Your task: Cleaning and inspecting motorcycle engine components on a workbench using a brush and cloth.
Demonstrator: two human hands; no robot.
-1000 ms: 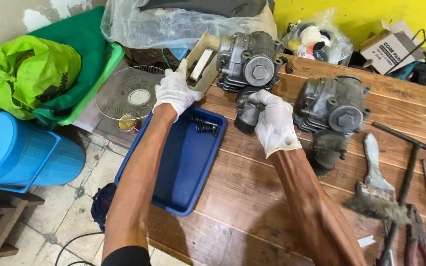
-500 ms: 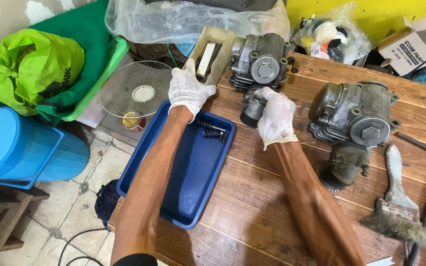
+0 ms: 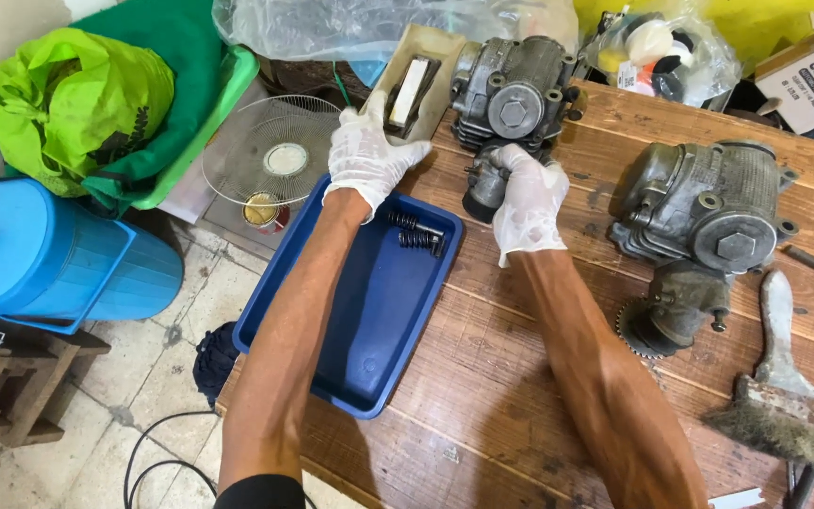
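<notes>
Wooden counter [image 3: 558, 377]: brown planks, scuffed and stained, carrying everything below.
Blue tray [image 3: 360, 320]: smooth plastic, rectangular with rounded corners, hanging over the counter's left edge; small dark coil springs [image 3: 416, 231] lie at its far end.
Second engine part [image 3: 708, 203]: dull grey cast metal, ribbed, with hex bolts, well apart to the right.
Engine part [image 3: 511, 94]: the same grey ribbed casting, at the counter's far edge, straight ahead of both hands.
Beige box [image 3: 412, 80]: shallow open cardboard, just left of the engine part.
Right hand [image 3: 528, 203]: thin white glove, fingers curled around the dark round stub under the engine part.
Left hand [image 3: 367, 155]: white glove, fingers half spread, fingertips touching the beige box's near edge, holding nothing.
Brush [image 3: 779, 396]: worn bristles, pale handle, near right.
</notes>
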